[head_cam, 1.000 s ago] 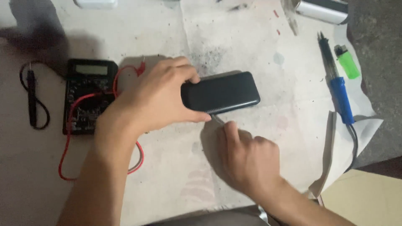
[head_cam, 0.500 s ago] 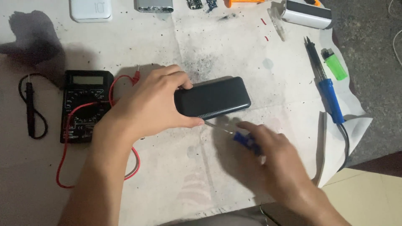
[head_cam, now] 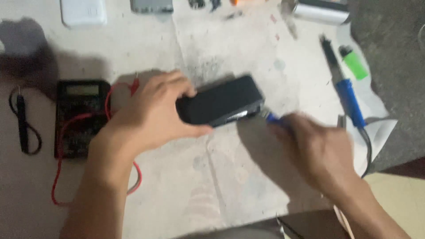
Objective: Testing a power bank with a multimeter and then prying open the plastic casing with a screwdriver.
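The left hand (head_cam: 152, 113) clamps a black case (head_cam: 219, 101) just off the table (head_cam: 177, 186), while the right hand (head_cam: 316, 148), closed on a blue-handled tool (head_cam: 275, 118), pokes its near end; a slip could gouge the case or fingers.

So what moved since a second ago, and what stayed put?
The right hand slid from under the black box out to its right end, bringing a blue-handled tool up to that end. The left hand keeps gripping the box. The multimeter, soldering iron and green lighter lie as before.
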